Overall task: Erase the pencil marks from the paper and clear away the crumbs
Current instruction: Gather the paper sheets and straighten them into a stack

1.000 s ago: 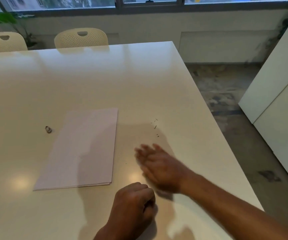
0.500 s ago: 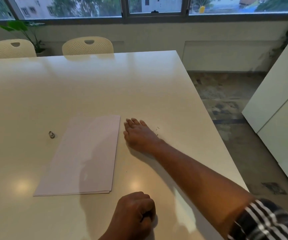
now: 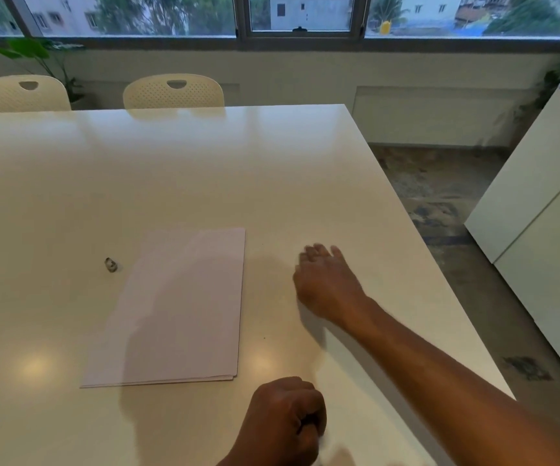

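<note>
A stack of white paper (image 3: 177, 307) lies flat on the white table (image 3: 204, 169), and I see no pencil marks on it. My right hand (image 3: 325, 279) is on the table to the right of the paper, fingers straight and blurred by motion. The dark crumbs that lay there do not show; one tiny speck (image 3: 264, 338) sits near the paper's right edge. My left hand (image 3: 288, 422) rests as a tight fist near the front edge, with nothing visible inside it. A small grey object (image 3: 111, 265) lies left of the paper.
The table's right edge (image 3: 440, 274) runs diagonally just beyond my right hand, with bare floor (image 3: 457, 203) below it. A white cabinet (image 3: 541, 213) stands at the right. Two cream chairs (image 3: 173, 90) stand at the far side under the windows.
My right hand went forward to the paper's upper right corner, then swept right over the spot where the crumbs lay. The left fist stayed put. The view tilted up a little.
</note>
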### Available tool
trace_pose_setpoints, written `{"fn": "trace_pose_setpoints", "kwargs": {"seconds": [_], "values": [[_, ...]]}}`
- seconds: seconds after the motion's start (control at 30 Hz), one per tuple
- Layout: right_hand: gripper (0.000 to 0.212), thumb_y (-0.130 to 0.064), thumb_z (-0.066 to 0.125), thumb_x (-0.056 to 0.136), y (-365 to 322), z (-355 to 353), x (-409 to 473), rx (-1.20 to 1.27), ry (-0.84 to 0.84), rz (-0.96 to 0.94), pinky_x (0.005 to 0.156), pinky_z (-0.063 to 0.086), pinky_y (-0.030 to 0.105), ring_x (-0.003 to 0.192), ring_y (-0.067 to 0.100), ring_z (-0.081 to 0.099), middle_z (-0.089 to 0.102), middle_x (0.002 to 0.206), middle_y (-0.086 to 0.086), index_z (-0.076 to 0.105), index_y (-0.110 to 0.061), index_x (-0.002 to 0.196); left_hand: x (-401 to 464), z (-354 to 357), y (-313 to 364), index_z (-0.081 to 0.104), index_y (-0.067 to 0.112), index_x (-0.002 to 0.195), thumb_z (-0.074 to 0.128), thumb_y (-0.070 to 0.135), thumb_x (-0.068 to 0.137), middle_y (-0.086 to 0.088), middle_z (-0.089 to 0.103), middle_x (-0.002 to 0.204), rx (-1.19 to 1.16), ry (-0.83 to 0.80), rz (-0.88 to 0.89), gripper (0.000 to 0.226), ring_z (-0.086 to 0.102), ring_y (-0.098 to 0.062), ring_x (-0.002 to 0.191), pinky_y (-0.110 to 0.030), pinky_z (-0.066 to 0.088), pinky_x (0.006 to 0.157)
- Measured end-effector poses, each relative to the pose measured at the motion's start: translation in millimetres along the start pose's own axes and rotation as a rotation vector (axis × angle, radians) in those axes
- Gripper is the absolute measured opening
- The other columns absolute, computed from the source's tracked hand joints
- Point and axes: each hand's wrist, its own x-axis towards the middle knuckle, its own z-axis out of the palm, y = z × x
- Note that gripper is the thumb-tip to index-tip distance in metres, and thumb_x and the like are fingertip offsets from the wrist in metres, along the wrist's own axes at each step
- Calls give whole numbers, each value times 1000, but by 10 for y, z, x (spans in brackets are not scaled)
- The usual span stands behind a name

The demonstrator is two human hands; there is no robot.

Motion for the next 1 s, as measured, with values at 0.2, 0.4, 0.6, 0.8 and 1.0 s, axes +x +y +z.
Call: {"fn": "trace_pose_setpoints", "kwargs": {"seconds": [0.2,0.4,0.6,0.8,1.0], "values": [[52,-25,22,106,-355,161,675,131,25,-144,121,12,47,150,28,16,21,162,15,27,-1,152,-9,17,-27,59,22,60,38,15,54,9,55,61,-7,-33,-2,22,49,-2,55,-5,30,56],[50,-18,34,96,-207,187,593,-26,3,-3,118,14,48,142,28,33,40,153,15,45,-3,143,-29,4,-34,57,23,61,40,13,54,9,54,59,-50,-15,-7,21,41,6,57,-7,30,56],[44,-23,34,100,38,53,-107,-9,26,-31,117,17,46,141,27,33,47,148,13,55,-10,135,-58,-38,4,56,21,58,44,6,55,8,58,58,-145,-8,8,19,50,-7,52,-19,37,48],[47,-37,25,108,-112,363,-858,306,-63,-613,122,-4,33,151,8,1,23,161,-7,36,-25,151,-89,-57,76,61,19,57,46,9,60,7,61,58,-108,-95,59,19,53,-6,50,-14,38,52],[68,-40,9,97,121,330,-626,165,164,-185,121,7,42,150,20,18,43,153,4,49,-12,144,-98,-55,90,58,19,57,42,8,59,9,59,59,-90,-95,14,20,52,-4,51,-15,38,51]]}}
